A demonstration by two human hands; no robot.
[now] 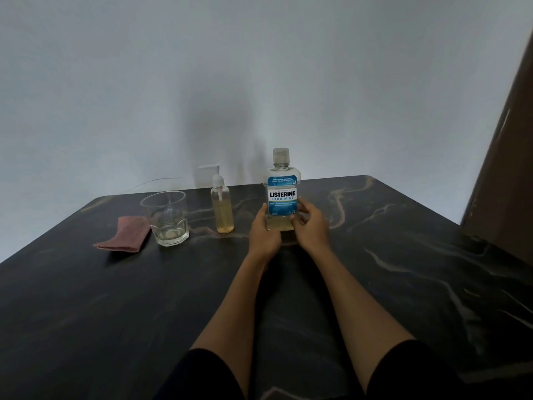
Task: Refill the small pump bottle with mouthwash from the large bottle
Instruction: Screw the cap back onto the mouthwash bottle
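Note:
The large mouthwash bottle (282, 192) stands upright on the dark marbled table (389, 255), capped, with a blue label and a little yellowish liquid at its bottom. My left hand (264, 230) grips its lower left side and my right hand (313, 225) grips its lower right side, fingers curled round the body. The small clear pump bottle (221, 209) stands upright to the left of it, its white pump head on, holding yellowish liquid to roughly half its height. Neither hand touches the pump bottle.
A clear drinking glass (166, 217) stands left of the pump bottle. A folded reddish cloth (125, 234) lies beside the glass at the far left. A pale wall rises behind the table, and a brown panel (501, 168) stands at the right edge.

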